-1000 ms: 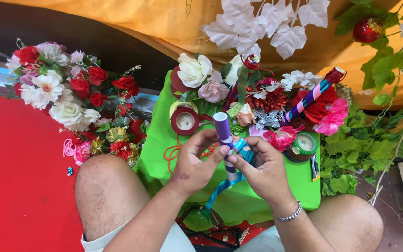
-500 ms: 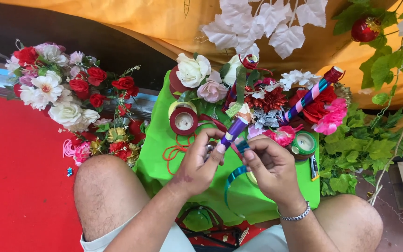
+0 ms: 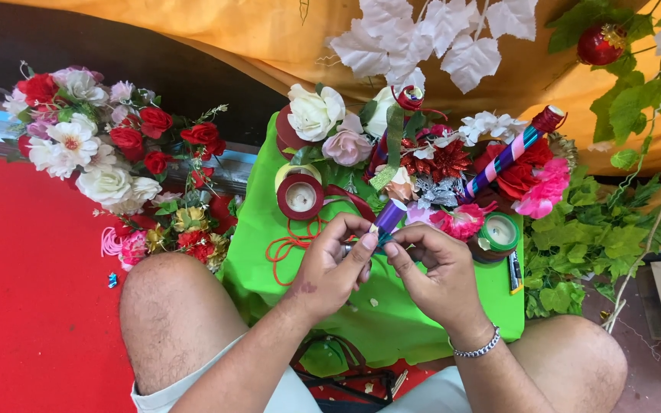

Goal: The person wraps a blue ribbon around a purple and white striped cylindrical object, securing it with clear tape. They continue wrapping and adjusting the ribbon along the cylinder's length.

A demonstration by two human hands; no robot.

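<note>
Cloth of orange-yellow [image 3: 269,38] hung across the back, with white fabric leaves [image 3: 437,30] and green ivy [image 3: 613,237] over it. Below it, a bright green cover [image 3: 262,252] lay over a small stand crowded with artificial flowers: a white rose [image 3: 314,113], a pink rose [image 3: 346,147], a red poinsettia-like bloom [image 3: 441,160]. A second bouquet of red and white flowers [image 3: 93,145] sat to the left, above the red floor mat [image 3: 24,306].

Two dark red ribbon spools [image 3: 300,196] and a green tape roll [image 3: 499,232] rested on the cover, a striped wrapped stick [image 3: 506,153] lying among the blooms.

Both hands met over the cover. The left hand [image 3: 330,268] and the right hand [image 3: 437,275] pinched the lower end of a purple-wrapped stick [image 3: 388,218], fingertips nearly touching, both clamped on it.

Compared with a second earlier, the stick had tipped from near upright to slanting up and right, and the hands had drawn closer together around its base. The loose teal ribbon seen trailing below the hands half a second before no longer showed; I judged it had been wound in or gathered under the fingers, so wrapping seemed to have neared the stick's end.
</note>
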